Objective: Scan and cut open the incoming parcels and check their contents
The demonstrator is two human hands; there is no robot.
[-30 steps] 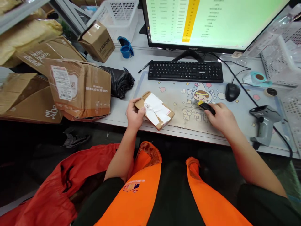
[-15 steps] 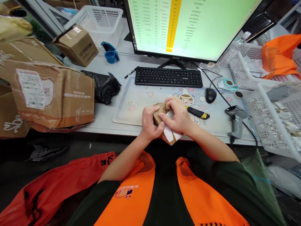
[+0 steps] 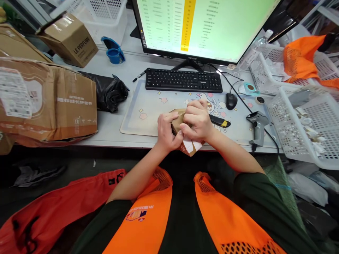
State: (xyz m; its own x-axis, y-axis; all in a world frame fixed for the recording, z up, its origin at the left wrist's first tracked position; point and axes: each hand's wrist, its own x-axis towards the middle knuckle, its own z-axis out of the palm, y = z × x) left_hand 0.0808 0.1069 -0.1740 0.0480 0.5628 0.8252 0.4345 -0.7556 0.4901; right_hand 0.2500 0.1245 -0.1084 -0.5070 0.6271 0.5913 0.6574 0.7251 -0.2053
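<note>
A small brown cardboard box (image 3: 191, 148) with white patches on its near side is held between both hands, over the front edge of the desk mat (image 3: 137, 123). My left hand (image 3: 167, 133) grips its left side, thumb towards me. Curled over its top and right side is my right hand (image 3: 197, 120), fingers bent and pressed on the cardboard. The hands cover much of the box, so its contents cannot be seen. Just right of my right hand lies a black and yellow box cutter (image 3: 220, 120) on the mat.
Behind the mat are a keyboard (image 3: 182, 80), a mouse (image 3: 231, 101) and a monitor (image 3: 206, 31). A barcode scanner (image 3: 257, 127) and white baskets (image 3: 293, 141) stand at the right. Large cartons (image 3: 76, 109), a black plastic bag (image 3: 109, 93) and a blue-lidded container (image 3: 114, 54) occupy the left.
The camera view has shifted a little, so the desk items sit further left and higher. My right hand's fingers are more curled over the box top; both hands still hold it.
</note>
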